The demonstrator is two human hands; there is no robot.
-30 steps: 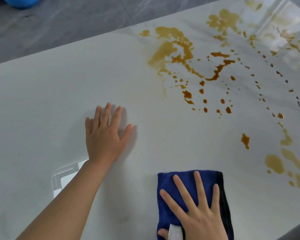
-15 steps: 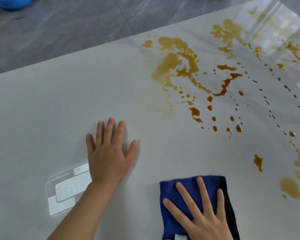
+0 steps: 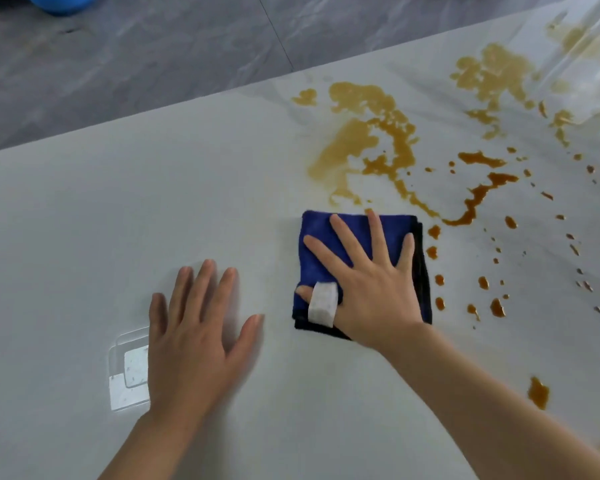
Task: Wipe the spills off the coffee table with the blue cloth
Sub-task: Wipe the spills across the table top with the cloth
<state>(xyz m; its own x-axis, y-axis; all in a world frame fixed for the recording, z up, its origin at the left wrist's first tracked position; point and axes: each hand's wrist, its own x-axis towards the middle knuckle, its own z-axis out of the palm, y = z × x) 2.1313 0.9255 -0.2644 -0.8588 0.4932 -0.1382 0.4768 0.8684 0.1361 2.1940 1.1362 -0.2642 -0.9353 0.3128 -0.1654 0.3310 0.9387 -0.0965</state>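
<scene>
The right hand (image 3: 371,282) is lying flat on the cloth (image 3: 317,244), fingers straight and spread, pressing it against the table (image 3: 118,220) — the thumb is wearing a white bandage (image 3: 322,304). The cloth, folded to a near-square pad, is sitting near the middle of the table, its slightly longer axis running from the person toward the far edge, tilted a little; its far edge is lying just beside the near fringe of the big brown spill (image 3: 368,140), whether touching it is hard to tell, and its dark right edge is facing a column of small drops (image 3: 433,252). More splashes are scattered to the right. The left hand (image 3: 194,334) is resting palm-down on bare tabletop just left of the cloth, fingers extended and holding nothing — its edge is blurring slightly. A bright window reflection (image 3: 129,379) is showing beside it.
</scene>
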